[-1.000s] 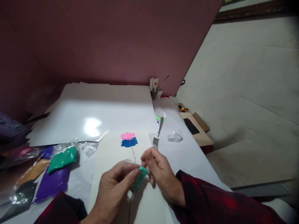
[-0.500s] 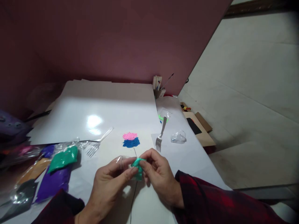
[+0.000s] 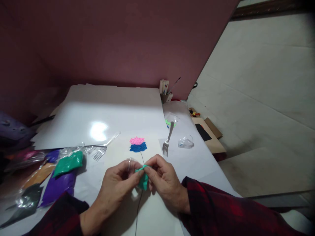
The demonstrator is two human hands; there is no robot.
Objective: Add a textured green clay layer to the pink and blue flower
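Observation:
My left hand is closed on a small clear packet of green modelling clay, held low over a white sheet. The fingertips of my right hand pinch the clay at the packet's top edge, touching the left thumb. Just beyond my hands, a textured pink clay patch lies on the sheet, directly above a blue clay patch. A thin dark line runs down the sheet from below the blue patch, partly hidden by my hands.
A metal fork lies to the right, a clear plastic fork to the left. Crumpled clear plastic sits near the right edge. Bagged green clay and purple clay lie at left. A glossy white board stretches behind.
My fingers have drawn closer together at the top of the green packet, and a bit of green clay now shows between the fingertips. The view has shifted slightly.

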